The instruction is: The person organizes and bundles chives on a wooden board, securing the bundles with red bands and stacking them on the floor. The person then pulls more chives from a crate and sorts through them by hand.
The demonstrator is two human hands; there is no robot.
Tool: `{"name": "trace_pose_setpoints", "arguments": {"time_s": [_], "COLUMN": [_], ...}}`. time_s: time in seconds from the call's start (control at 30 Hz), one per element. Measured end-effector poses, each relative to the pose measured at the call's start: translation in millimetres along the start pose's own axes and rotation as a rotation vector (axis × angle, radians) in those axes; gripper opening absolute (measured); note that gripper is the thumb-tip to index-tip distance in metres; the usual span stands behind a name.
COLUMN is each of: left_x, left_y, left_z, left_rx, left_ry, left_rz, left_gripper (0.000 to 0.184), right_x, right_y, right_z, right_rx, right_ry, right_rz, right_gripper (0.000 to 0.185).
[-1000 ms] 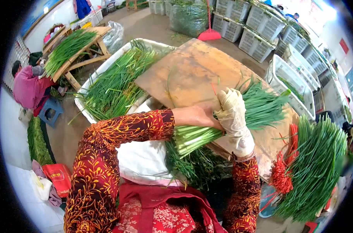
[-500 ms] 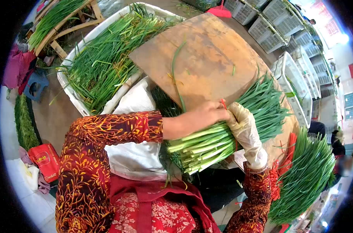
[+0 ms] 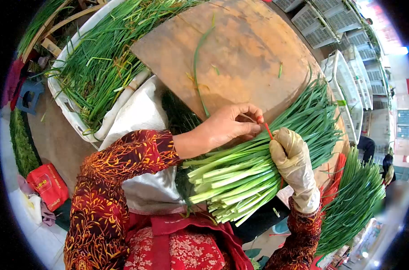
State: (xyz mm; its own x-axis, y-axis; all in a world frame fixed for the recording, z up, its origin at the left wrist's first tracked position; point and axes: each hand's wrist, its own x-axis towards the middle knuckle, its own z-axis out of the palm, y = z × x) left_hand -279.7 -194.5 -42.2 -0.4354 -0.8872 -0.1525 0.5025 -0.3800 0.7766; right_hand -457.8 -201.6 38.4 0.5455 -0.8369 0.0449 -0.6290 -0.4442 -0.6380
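A thick bundle of green stalks (image 3: 240,180) lies slanted over the board's near edge, its pale cut ends towards my body and its leaves to the upper right. A thin red tie (image 3: 269,131) rises from the bundle between my hands. My bare left hand (image 3: 224,125) is closed at the fingertips on the tie's end, just above the stalks. Wearing a pale glove, my right hand (image 3: 293,159) rests on the bundle with its fingers closed on the tie. A bit of red shows below the glove.
The brown board (image 3: 231,54) bears loose leaf pieces. A white crate (image 3: 62,96) of loose greens stands at the left. Red ties (image 3: 335,180) and another heap of greens (image 3: 355,207) are at the right. Stacked crates (image 3: 317,31) stand behind; part of a person (image 3: 11,83) shows far left.
The view has tilted down and closer. My left hand has moved from gripping round the stalks to the red tie above them. The gloved hand has shifted onto the tie at the bundle's top.
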Motion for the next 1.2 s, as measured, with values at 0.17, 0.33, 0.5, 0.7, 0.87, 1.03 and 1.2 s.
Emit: {"name": "trace_pose_setpoints", "arguments": {"time_s": [0.17,0.33,0.5,0.7,0.87,1.03,1.2], "left_x": [7.1,8.1,6.8,6.3,3.7,-1.3,-0.3], "left_y": [-5.3,-11.3,-7.9,-9.1,-7.7,4.1,-4.3], "left_z": [0.0,1.2,0.7,-0.3,0.2,-3.3,-5.0], "left_rx": [0.136,0.173,0.247,0.333,0.348,0.341,0.475], "left_ry": [0.014,0.052,0.085,0.123,0.112,-0.086,0.001], "left_rz": [0.087,0.141,0.149,0.201,0.180,0.172,0.362], "left_gripper": [0.009,0.010,0.017,0.028,0.030,0.037,0.021], "right_x": [3.3,5.2,7.2,10.9,12.1,13.8,16.0], "right_y": [-3.1,-9.6,-14.2,-18.9,-19.1,-19.3,-16.6], "right_z": [0.7,1.0,0.5,-0.7,0.1,-1.1,0.6], "right_rx": [-0.038,-0.095,-0.103,-0.128,-0.132,-0.122,-0.114], "right_ry": [-0.043,-0.047,-0.067,-0.107,-0.114,-0.138,-0.145], "right_rz": [0.024,0.077,0.117,0.158,0.167,0.252,0.222], "right_gripper": [0.015,0.013,0.010,0.010,0.011,0.011,0.011]}}
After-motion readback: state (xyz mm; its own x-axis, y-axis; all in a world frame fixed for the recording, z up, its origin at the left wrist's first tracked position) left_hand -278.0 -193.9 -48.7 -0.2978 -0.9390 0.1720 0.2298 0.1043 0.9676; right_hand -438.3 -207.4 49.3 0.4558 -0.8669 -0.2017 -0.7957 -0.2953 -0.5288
